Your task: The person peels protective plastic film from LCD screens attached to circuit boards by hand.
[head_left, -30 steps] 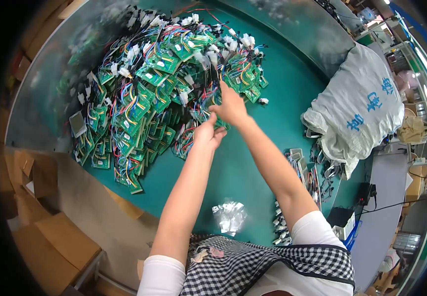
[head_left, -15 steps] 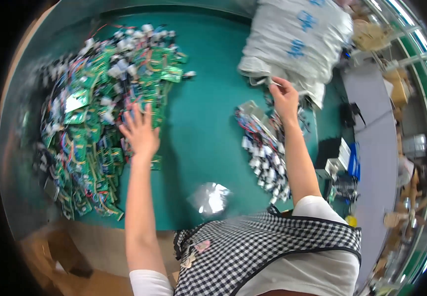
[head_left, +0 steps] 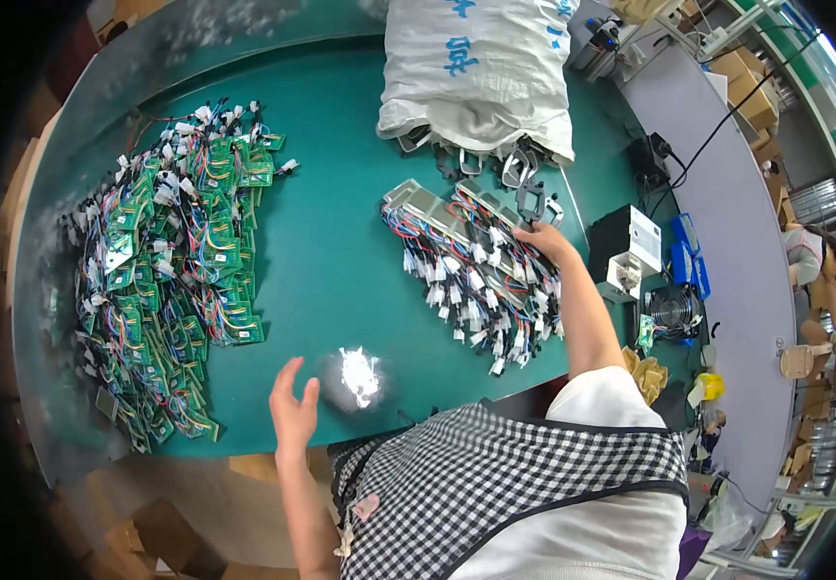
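My left hand (head_left: 294, 411) is over the table's front edge, fingers apart and holding nothing, beside a shiny clear plastic bag (head_left: 355, 379). At the far right of the work area, my right hand (head_left: 547, 242) pinches a small dark grey plastic frame (head_left: 531, 201). It is at the upper right of a pile of wired modules (head_left: 481, 266) with grey housings and white connectors. A white woven sack (head_left: 476, 87) lies behind, several similar grey frames (head_left: 471, 162) spilling from its mouth. To the left is a large heap of green circuit boards (head_left: 181, 261) with coloured wires and white plugs.
The green tabletop (head_left: 331, 232) has a raised metal rim on the left. Beyond its right side stand a black-and-white box (head_left: 624, 249), blue bins (head_left: 689, 253) and a wire coil (head_left: 672, 311). Cardboard boxes (head_left: 162, 541) sit on the floor below.
My left hand has left the circuit boards and come back to the front edge. My right hand has moved from the sack's mouth toward the wired modules, with a grey frame in its fingers.
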Demonstrator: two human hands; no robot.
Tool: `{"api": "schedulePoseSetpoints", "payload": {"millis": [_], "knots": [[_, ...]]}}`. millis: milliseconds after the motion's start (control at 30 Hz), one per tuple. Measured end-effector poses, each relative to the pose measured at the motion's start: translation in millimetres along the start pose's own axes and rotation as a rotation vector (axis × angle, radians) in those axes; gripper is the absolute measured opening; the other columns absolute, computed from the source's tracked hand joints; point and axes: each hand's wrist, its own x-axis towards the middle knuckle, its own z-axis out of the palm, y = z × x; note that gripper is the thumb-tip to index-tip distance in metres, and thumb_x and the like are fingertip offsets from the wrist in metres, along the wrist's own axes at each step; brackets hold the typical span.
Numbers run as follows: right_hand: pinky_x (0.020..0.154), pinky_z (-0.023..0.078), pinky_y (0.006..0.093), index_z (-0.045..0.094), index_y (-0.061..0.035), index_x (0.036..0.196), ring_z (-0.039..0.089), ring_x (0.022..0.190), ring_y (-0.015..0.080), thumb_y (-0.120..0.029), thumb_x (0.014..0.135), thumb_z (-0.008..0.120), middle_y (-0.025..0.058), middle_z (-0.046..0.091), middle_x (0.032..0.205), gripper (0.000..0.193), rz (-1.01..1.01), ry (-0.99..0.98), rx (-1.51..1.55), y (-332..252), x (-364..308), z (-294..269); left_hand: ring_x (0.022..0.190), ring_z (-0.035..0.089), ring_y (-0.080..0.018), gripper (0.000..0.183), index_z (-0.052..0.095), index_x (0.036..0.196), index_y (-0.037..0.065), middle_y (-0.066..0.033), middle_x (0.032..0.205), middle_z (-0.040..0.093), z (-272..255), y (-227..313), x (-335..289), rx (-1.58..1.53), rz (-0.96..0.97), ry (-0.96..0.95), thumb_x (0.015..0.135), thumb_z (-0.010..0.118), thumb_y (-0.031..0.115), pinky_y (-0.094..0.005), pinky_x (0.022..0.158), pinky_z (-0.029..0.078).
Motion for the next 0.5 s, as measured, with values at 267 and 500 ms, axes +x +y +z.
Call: {"api": "schedulePoseSetpoints", "payload": {"millis": [267, 500], "knots": [[0.084, 0.041, 0.0345, 0.054, 0.0027, 0.105, 0.052, 0.095, 0.0312, -0.051, 0.046, 0.071, 0.0228, 0.054, 0.101, 0.081, -0.245, 0.276, -0.307, -63, -74, -29, 0.098, 0.054, -0.0261, 0.036, 0.052, 0.108, -0.001, -0.0168, 0.105, 0.056, 27, 61, -2, -0.313, -0.002, -0.106, 0.075, 0.058, 0.009, -0.0327, 0.086, 0.04], [0.077, 0.04, 0.037, 0.05, -0.0006, 0.106, 0.046, 0.086, 0.0296, -0.031, 0.045, 0.075, 0.0152, 0.048, 0.091, 0.072, -0.966, 0.454, -0.111, -166, -196, -38, 0.106, 0.049, -0.0241, 0.046, 0.047, 0.112, -0.003, -0.0156, 0.11, 0.053, 42, 116, 9, -0.857, 0.072, -0.296, 0.077, 0.062, 0.022, -0.0347, 0.089, 0.039]]}}
